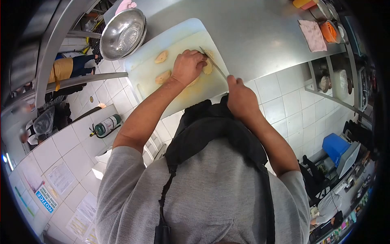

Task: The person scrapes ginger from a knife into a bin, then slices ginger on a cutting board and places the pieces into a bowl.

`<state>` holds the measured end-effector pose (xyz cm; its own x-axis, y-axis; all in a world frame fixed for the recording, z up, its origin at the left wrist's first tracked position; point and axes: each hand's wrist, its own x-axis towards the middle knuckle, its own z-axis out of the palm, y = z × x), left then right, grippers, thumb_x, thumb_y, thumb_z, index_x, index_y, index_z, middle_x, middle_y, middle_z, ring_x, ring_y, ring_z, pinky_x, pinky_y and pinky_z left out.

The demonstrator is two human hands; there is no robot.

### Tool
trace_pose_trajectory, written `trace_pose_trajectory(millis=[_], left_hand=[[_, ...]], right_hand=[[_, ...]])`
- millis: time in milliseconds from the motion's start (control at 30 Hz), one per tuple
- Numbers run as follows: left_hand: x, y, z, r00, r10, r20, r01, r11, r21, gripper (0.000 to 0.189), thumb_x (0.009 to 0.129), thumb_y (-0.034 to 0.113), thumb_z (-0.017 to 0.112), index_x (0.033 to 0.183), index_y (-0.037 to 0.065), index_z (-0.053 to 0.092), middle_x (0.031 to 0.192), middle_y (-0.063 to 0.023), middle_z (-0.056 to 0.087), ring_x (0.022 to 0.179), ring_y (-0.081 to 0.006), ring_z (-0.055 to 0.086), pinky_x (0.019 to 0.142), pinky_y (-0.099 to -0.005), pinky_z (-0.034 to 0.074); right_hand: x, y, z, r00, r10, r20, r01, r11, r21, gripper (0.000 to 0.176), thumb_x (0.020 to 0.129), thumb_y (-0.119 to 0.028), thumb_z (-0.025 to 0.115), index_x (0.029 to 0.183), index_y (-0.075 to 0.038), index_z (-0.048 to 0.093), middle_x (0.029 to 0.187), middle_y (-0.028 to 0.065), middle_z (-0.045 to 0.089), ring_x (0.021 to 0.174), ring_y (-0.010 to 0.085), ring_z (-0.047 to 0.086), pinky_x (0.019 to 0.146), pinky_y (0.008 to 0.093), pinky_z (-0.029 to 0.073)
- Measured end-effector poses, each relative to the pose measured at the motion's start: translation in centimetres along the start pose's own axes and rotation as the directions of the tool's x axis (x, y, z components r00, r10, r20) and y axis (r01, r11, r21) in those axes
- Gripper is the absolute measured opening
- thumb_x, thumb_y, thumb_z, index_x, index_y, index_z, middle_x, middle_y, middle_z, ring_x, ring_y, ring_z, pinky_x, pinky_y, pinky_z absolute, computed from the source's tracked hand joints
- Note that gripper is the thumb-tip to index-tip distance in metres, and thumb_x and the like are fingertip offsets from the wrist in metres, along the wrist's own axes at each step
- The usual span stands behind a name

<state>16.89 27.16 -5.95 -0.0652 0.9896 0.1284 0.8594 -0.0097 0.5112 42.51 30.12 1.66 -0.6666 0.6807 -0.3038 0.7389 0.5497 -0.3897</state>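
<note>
A white cutting board (143, 83) lies on a steel counter (252, 32). My left hand (187, 66) presses down on a pale yellow piece of food (208, 67) at the board's middle. My right hand (240, 95) grips the handle of a knife (213, 63); its blade slants up across that piece, next to my left fingers. Two more pale pieces (161, 57) (163, 76) rest on the board left of my left hand. My grey shirt and black apron straps fill the lower part of the view.
A stack of metal bowls (123, 33) stands at the board's far left corner. A pink cloth (313, 34) and orange-lidded containers (329, 30) sit at the counter's right end. A green cylinder (106, 125) lies by the tiled wall. Another person (65, 69) is at the left.
</note>
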Motion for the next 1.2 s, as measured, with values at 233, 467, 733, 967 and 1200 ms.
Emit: trace_pose_trajectory(millis=[233,467,733,967,1200], left_hand=[[0.2,0.1,-0.3,1.000,-0.019,0.020,0.019,1.000,-0.021,0.015,0.088,0.012,0.082,0.103,0.009,0.082,0.102,-0.0089,0.078,0.100,-0.0357,0.072,0.089,-0.0470,0.060],[0.1,0.0,-0.1,1.000,0.011,-0.019,-0.012,1.000,-0.020,0.013,0.089,0.014,0.081,0.101,0.010,0.083,0.100,-0.0073,0.077,0.098,-0.0339,0.071,0.088,-0.0460,0.059],[-0.3,-0.1,0.5,0.999,0.022,-0.046,-0.023,0.999,-0.029,0.012,0.089,0.015,0.081,0.099,0.011,0.084,0.098,-0.0055,0.077,0.096,-0.0328,0.070,0.086,-0.0456,0.059],[-0.3,-0.3,0.3,0.998,0.020,-0.061,-0.023,0.999,-0.050,0.012,0.088,0.014,0.081,0.099,0.011,0.083,0.097,-0.0059,0.076,0.096,-0.0332,0.070,0.087,-0.0450,0.059],[-0.4,-0.3,0.4,0.998,0.026,-0.053,-0.029,0.999,-0.042,0.012,0.088,0.011,0.082,0.100,0.009,0.081,0.101,-0.0071,0.077,0.104,-0.0337,0.071,0.092,-0.0456,0.059]], right_hand=[[1.0,-0.2,-1.1,0.997,-0.068,-0.035,0.068,0.998,0.004,0.023,0.096,-0.002,0.058,0.117,0.001,0.050,0.104,0.0279,0.069,0.083,0.0452,0.077,0.071,0.0521,0.065],[3.1,0.1,1.4,0.993,-0.097,-0.074,0.098,0.995,0.009,0.022,0.097,-0.004,0.058,0.117,0.001,0.051,0.102,0.0268,0.069,0.082,0.0457,0.077,0.071,0.0525,0.065],[1.8,0.1,1.2,0.998,-0.042,-0.038,0.043,0.999,0.016,0.021,0.097,-0.003,0.058,0.116,0.001,0.051,0.102,0.0268,0.069,0.083,0.0469,0.077,0.073,0.0542,0.064],[-0.4,-0.4,-1.3,0.998,-0.042,-0.046,0.042,0.999,-0.002,0.023,0.096,-0.003,0.058,0.117,0.001,0.051,0.103,0.0278,0.069,0.081,0.0472,0.077,0.070,0.0526,0.065],[2.9,0.0,1.9,0.997,-0.070,-0.044,0.070,0.998,-0.001,0.023,0.097,-0.004,0.059,0.118,0.001,0.050,0.103,0.0268,0.070,0.080,0.0448,0.078,0.070,0.0502,0.065]])
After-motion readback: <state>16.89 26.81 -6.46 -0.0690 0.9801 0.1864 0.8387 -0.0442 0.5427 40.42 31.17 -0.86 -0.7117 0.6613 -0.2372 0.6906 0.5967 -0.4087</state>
